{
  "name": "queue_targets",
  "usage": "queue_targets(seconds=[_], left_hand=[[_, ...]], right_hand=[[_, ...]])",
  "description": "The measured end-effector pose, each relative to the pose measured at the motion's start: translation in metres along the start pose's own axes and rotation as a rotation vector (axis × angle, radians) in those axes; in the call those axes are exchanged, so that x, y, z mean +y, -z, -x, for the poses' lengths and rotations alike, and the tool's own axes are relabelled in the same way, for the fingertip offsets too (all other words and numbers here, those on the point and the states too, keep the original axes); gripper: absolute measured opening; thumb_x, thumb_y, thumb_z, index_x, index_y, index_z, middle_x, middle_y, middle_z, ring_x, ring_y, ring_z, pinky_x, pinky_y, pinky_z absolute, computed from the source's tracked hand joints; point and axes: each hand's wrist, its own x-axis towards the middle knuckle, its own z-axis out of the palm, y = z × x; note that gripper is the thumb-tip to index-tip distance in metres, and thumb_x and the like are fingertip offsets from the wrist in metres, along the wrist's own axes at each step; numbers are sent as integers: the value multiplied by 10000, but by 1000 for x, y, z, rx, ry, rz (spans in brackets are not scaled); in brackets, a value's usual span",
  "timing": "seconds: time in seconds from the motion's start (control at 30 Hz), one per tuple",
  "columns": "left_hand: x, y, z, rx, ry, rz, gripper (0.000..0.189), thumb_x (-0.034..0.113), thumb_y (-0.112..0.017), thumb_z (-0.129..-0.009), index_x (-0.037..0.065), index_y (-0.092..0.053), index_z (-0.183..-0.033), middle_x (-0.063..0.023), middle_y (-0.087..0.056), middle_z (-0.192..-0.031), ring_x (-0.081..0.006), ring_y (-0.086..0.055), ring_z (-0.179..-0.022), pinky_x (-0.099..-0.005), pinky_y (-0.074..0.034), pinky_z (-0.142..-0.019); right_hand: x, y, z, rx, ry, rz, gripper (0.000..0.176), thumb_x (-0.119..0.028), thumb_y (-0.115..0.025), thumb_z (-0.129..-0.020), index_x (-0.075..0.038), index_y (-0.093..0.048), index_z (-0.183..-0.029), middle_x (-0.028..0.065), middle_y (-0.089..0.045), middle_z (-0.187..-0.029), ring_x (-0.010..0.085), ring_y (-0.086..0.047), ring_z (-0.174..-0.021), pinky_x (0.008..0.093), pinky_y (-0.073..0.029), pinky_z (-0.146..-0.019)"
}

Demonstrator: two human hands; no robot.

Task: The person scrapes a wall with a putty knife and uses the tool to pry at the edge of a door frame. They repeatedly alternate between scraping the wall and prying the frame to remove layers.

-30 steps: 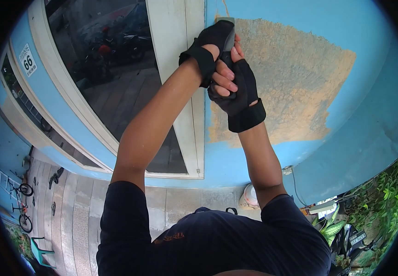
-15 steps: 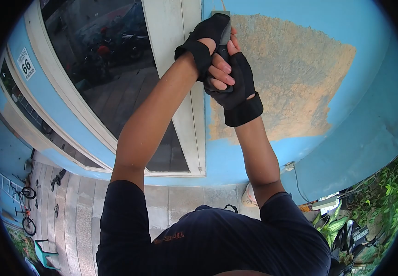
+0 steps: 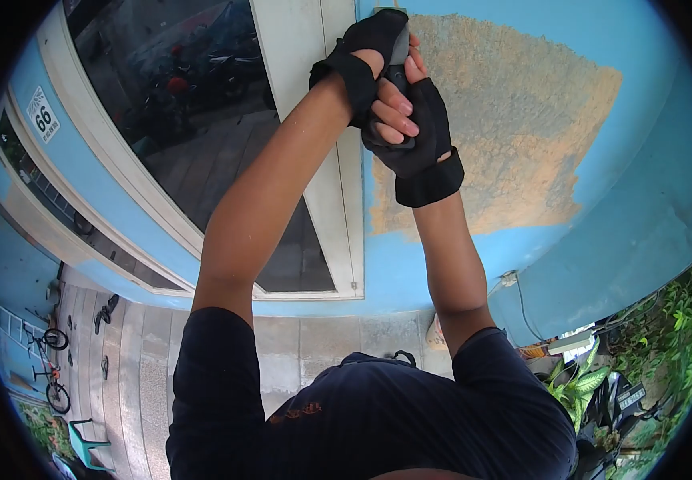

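Note:
Both of my hands wear black fingerless gloves and are raised against the blue wall. Between them is a black and grey hand-held tool [image 3: 399, 58] that looks like a power sander, mostly hidden by my fingers. My left hand [image 3: 371, 40] is closed over its upper end, close to the white window frame. Lower down, my right hand [image 3: 414, 124] wraps its fingers round the tool's handle. Just right of the hands, a rough patch of bare grey and tan plaster [image 3: 506, 120] shows where the blue paint is gone.
A dark glass pane [image 3: 178, 104] in a white frame [image 3: 346, 216] stands left of my hands. A cable [image 3: 526, 312] runs from a small box low on the right wall. Plants [image 3: 582, 388] and a motorbike are at lower right; a green stool [image 3: 88, 444] and bicycle stand lower left.
My two hands and the tool have shifted slightly up and to the right in view, both still gripping. The whole view has also moved a little.

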Motion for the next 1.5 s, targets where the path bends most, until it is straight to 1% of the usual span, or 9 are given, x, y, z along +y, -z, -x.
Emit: queue_targets(seconds=[0.1, 0.23, 0.33, 0.53, 0.67, 0.83, 1.3, 1.37, 1.5], left_hand=[[-20, 8, -2, -16, 8, -46, 403, 398, -492, -964, 5, -582, -955, -111, -627, -768, -234, -640, -738, -318, -535, -730], [-2, 5, -7, -47, -16, -63, 401, 396, -490, -965, 6, -579, -943, -107, -624, -764, -237, -642, -738, -314, -534, -723], [24, -4, -9, -30, 4, -85, 403, 398, -477, -973, 8, -577, -939, -107, -628, -771, -235, -643, -738, -312, -534, -716], [-14, 8, -18, -27, -66, -86, 428, 417, -480, -973, 8, -597, -929, -108, -634, -752, -235, -644, -732, -333, -548, -705], [19, -5, -8, -34, 28, -25, 417, 415, -488, -969, 11, -588, -935, -94, -626, -776, -237, -638, -726, -334, -547, -710], [-8, 1, -2, -14, 44, -21, 436, 413, -433, -961, 12, -603, -937, -102, -659, -775, -220, -636, -716, -310, -509, -684], [-4, 5, -1, -88, 24, -28, 415, 415, -472, -978, 13, -574, -958, -89, -605, -768, -244, -638, -761, -330, -545, -746], [2, 6, -6, -80, -3, -23, 418, 417, -471, -978, 12, -573, -963, -88, -605, -768, -243, -637, -759, -333, -547, -746], [-4, 6, -7, -48, 3, -19, 418, 417, -478, -976, 10, -574, -968, -86, -605, -755, -232, -637, -753, -340, -553, -736]], right_hand=[[9, 4, 6, 81, 47, 10, 213, -322, -355, -1057, -369, -507, -1198, 31, -475, -597, 113, -422, -371, 246, -333, -343], [0, 11, -2, -43, -2, 89, 169, -374, -365, -1053, -346, -519, -1115, 14, -470, -609, 100, -400, -385, 258, -337, -350], [-9, 3, -17, -81, -11, 5, 172, -357, -365, -1055, -377, -508, -1149, 18, -463, -601, 103, -394, -385, 258, -336, -351], [-1, 11, -1, -83, 22, 41, 256, -320, -351, -1063, -382, -453, -1289, 50, -474, -604, 116, -433, -387, 254, -338, -354], [-8, -8, -16, 80, 32, -50, 254, -313, -352, -1063, -383, -449, -1287, 43, -465, -600, 113, -414, -377, 249, -332, -353], [7, -6, 7, 111, 43, 61, 176, -327, -345, -1062, -332, -507, -1133, 24, -464, -584, 102, -383, -354, 246, -301, -323], [6, -5, 4, 164, 77, 72, 172, -324, -365, -1056, -332, -495, -1169, 16, -472, -581, 97, -396, -354, 238, -281, -318], [1, -9, 0, 94, 1, 73, 142, -350, -379, -1051, -311, -496, -982, 17, -457, -588, 108, -384, -365, 255, -306, -341], [2, -7, 3, 79, 3, 32, 140, -345, -375, -1052, -317, -503, -1001, 17, -460, -588, 109, -386, -364, 255, -313, -342]])
